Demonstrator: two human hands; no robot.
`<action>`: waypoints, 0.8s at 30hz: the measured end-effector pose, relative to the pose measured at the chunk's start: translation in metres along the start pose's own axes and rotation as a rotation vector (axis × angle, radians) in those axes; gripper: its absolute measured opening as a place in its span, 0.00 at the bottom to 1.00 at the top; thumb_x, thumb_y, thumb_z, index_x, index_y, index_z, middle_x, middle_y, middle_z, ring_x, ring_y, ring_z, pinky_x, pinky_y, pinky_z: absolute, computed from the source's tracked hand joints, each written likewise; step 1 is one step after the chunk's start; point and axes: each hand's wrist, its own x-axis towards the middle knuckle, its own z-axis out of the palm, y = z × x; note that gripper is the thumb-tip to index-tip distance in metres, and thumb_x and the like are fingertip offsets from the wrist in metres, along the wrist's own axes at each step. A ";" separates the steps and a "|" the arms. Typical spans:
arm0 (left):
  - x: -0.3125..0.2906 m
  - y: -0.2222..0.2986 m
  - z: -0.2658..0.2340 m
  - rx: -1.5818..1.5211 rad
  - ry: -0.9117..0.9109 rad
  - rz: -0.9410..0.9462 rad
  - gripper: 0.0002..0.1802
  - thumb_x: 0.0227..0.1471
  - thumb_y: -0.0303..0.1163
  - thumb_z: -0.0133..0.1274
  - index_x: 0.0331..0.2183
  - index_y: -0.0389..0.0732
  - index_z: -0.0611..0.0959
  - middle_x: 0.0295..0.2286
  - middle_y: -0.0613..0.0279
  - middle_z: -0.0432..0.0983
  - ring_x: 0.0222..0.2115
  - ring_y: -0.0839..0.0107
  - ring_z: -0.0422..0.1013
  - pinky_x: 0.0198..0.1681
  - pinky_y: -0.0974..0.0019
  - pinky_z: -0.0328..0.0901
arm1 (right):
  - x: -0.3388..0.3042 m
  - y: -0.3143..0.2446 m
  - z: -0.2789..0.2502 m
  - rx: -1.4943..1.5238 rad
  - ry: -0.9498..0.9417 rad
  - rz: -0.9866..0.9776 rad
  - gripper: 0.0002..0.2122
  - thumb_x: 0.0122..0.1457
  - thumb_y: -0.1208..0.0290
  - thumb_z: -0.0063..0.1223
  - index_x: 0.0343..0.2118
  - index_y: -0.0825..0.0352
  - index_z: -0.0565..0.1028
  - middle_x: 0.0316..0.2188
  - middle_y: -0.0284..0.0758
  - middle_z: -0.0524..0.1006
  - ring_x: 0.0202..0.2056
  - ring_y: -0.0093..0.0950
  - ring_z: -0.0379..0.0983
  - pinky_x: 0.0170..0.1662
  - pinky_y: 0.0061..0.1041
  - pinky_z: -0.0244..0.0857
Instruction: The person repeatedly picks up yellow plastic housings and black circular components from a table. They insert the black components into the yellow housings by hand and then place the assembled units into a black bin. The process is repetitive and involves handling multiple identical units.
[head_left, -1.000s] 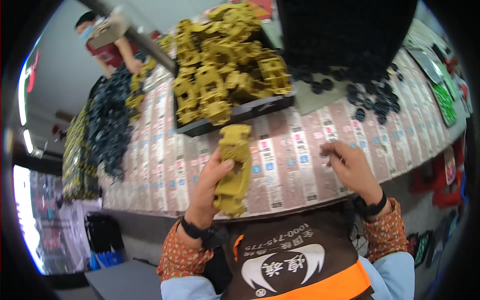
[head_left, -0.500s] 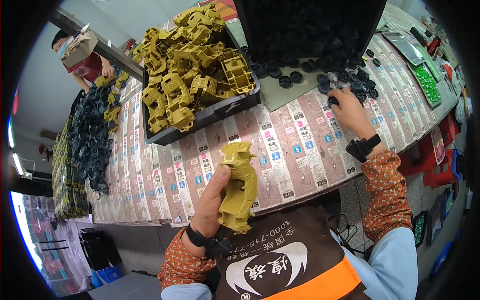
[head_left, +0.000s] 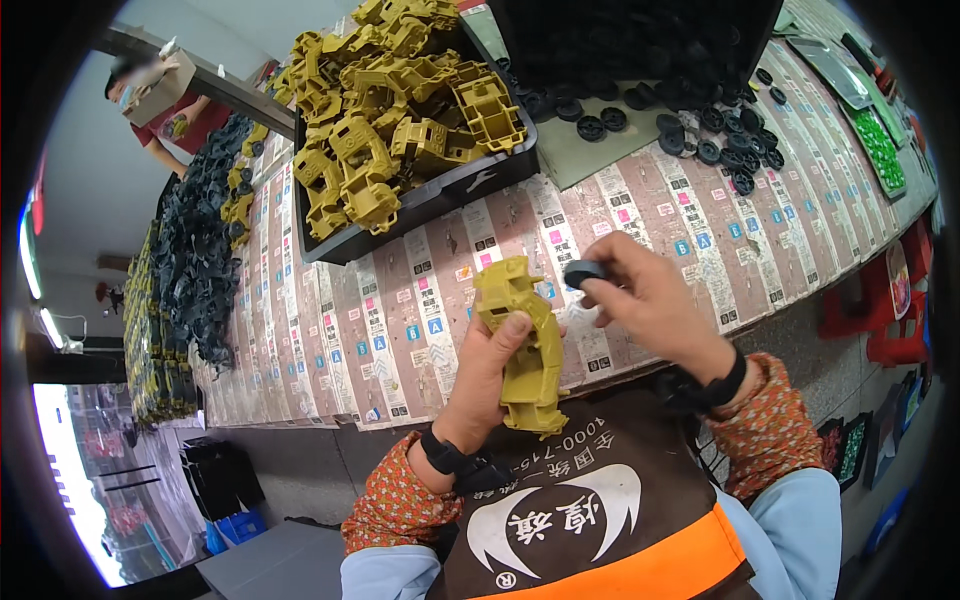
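Note:
My left hand (head_left: 483, 375) grips a yellow plastic toy car body (head_left: 532, 365), held upright over the table's near edge with the thumb across its side. To its right, my right hand (head_left: 650, 300) pinches a small black toy wheel (head_left: 586, 272) between thumb and fingers. A short gap separates the wheel from the car body's upper end. Loose black wheels (head_left: 735, 150) lie in a pile farther off at the right. More yellow car bodies (head_left: 400, 130) are heaped in a black crate (head_left: 430, 208) beyond my left hand.
A large dark bin (head_left: 640, 50) of wheels stands at the back. Dark and yellow parts (head_left: 195, 220) pile up at the left, where a co-worker (head_left: 190, 125) stands by a metal post (head_left: 225, 90). A tray of green pieces (head_left: 878, 150) sits far right.
My right hand has left the wheel pile with a black wheel and come toward the car body. My left hand has shifted slightly right and up with the car body.

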 end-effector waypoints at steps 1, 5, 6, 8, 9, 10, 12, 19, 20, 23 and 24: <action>0.000 -0.003 0.001 0.047 0.004 0.024 0.30 0.62 0.39 0.60 0.59 0.43 0.66 0.46 0.58 0.76 0.42 0.68 0.78 0.43 0.63 0.77 | -0.001 0.000 0.013 0.100 0.041 -0.012 0.08 0.63 0.79 0.56 0.45 0.70 0.74 0.31 0.36 0.80 0.31 0.20 0.80 0.33 0.23 0.74; -0.004 -0.008 0.010 0.161 0.011 0.126 0.33 0.61 0.33 0.62 0.61 0.47 0.62 0.46 0.61 0.75 0.43 0.69 0.78 0.45 0.63 0.76 | 0.001 0.014 0.034 0.156 0.074 -0.092 0.10 0.63 0.80 0.55 0.47 0.72 0.74 0.34 0.37 0.81 0.35 0.20 0.80 0.37 0.24 0.75; -0.004 -0.009 0.010 0.178 0.017 0.133 0.34 0.61 0.31 0.61 0.61 0.46 0.61 0.47 0.63 0.74 0.45 0.72 0.75 0.48 0.66 0.73 | 0.000 0.018 0.036 0.129 0.075 -0.119 0.11 0.63 0.80 0.55 0.48 0.73 0.74 0.34 0.37 0.82 0.35 0.20 0.80 0.38 0.24 0.75; -0.005 -0.011 0.009 0.208 0.034 0.175 0.33 0.61 0.30 0.61 0.61 0.46 0.61 0.48 0.63 0.73 0.47 0.73 0.73 0.49 0.67 0.72 | -0.004 0.022 0.039 0.103 0.080 -0.163 0.12 0.63 0.80 0.55 0.49 0.74 0.74 0.34 0.38 0.82 0.35 0.22 0.81 0.38 0.25 0.75; -0.004 -0.013 0.008 0.221 0.042 0.195 0.33 0.61 0.30 0.61 0.61 0.46 0.61 0.48 0.63 0.72 0.48 0.74 0.72 0.50 0.68 0.71 | -0.005 0.023 0.041 0.104 0.086 -0.178 0.12 0.63 0.80 0.55 0.49 0.74 0.74 0.34 0.39 0.82 0.35 0.24 0.82 0.38 0.25 0.75; -0.004 -0.014 0.006 0.249 0.044 0.211 0.33 0.61 0.30 0.60 0.61 0.45 0.61 0.49 0.63 0.71 0.49 0.74 0.72 0.51 0.68 0.70 | -0.007 0.025 0.042 0.105 0.092 -0.193 0.13 0.63 0.80 0.55 0.50 0.74 0.74 0.34 0.40 0.82 0.35 0.26 0.82 0.38 0.26 0.75; -0.003 -0.018 0.004 0.305 0.045 0.242 0.33 0.62 0.30 0.60 0.61 0.45 0.60 0.49 0.63 0.70 0.50 0.75 0.70 0.52 0.68 0.69 | -0.012 0.021 0.042 -0.059 0.111 -0.248 0.14 0.62 0.79 0.54 0.51 0.73 0.74 0.31 0.44 0.82 0.32 0.33 0.83 0.36 0.29 0.75; -0.005 -0.022 -0.005 0.457 -0.115 0.185 0.34 0.63 0.33 0.60 0.60 0.43 0.57 0.50 0.60 0.70 0.51 0.73 0.69 0.54 0.66 0.67 | -0.029 0.008 0.038 -0.492 0.109 -0.341 0.15 0.53 0.81 0.51 0.45 0.70 0.73 0.18 0.47 0.75 0.21 0.49 0.76 0.26 0.44 0.69; -0.006 -0.021 -0.008 0.489 -0.137 0.158 0.34 0.63 0.33 0.60 0.59 0.43 0.56 0.50 0.60 0.70 0.51 0.74 0.69 0.54 0.66 0.67 | -0.030 0.010 0.038 -0.492 0.108 -0.354 0.14 0.51 0.81 0.51 0.43 0.70 0.73 0.17 0.47 0.74 0.21 0.49 0.76 0.26 0.45 0.68; -0.005 -0.015 -0.008 0.464 -0.187 0.056 0.34 0.63 0.34 0.59 0.59 0.43 0.56 0.49 0.61 0.70 0.51 0.74 0.68 0.54 0.66 0.66 | -0.029 0.021 0.035 -0.499 0.103 -0.380 0.12 0.47 0.80 0.51 0.38 0.69 0.72 0.15 0.46 0.73 0.20 0.50 0.75 0.25 0.47 0.68; -0.004 -0.013 -0.011 0.447 -0.202 0.025 0.34 0.63 0.34 0.59 0.59 0.43 0.56 0.49 0.61 0.70 0.51 0.74 0.68 0.54 0.66 0.66 | -0.027 0.022 0.036 -0.496 0.094 -0.380 0.12 0.47 0.80 0.51 0.38 0.69 0.72 0.15 0.46 0.73 0.20 0.50 0.75 0.25 0.47 0.68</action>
